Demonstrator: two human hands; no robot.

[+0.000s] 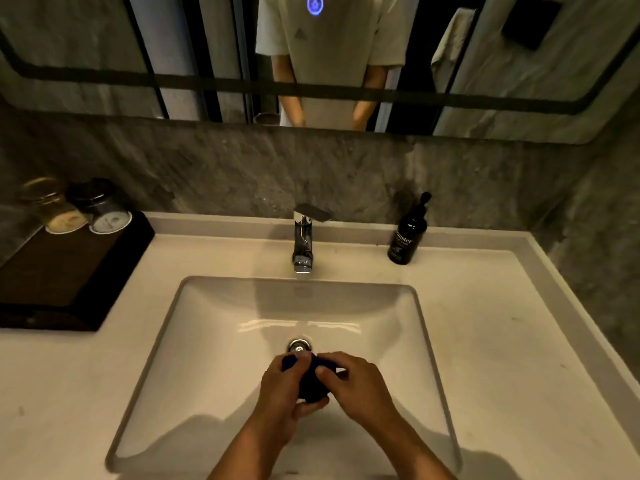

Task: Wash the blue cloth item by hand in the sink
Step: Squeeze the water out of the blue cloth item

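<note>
A small dark blue cloth item (310, 382) is bunched up between both my hands, low over the white rectangular sink (207, 306), just in front of the metal drain (300, 345). My left hand (284, 389) grips its left and lower side. My right hand (353, 382) pinches its right side from above. Most of the cloth is hidden by my fingers. The chrome faucet (304, 237) stands behind the basin, and no water stream shows from it.
A black pump bottle (407, 237) stands right of the faucet on the pale counter (502, 341). At left, a dark wooden tray (59, 271) carries two lidded glass jars (100, 209). The mirror (329, 64) above reflects a person's torso.
</note>
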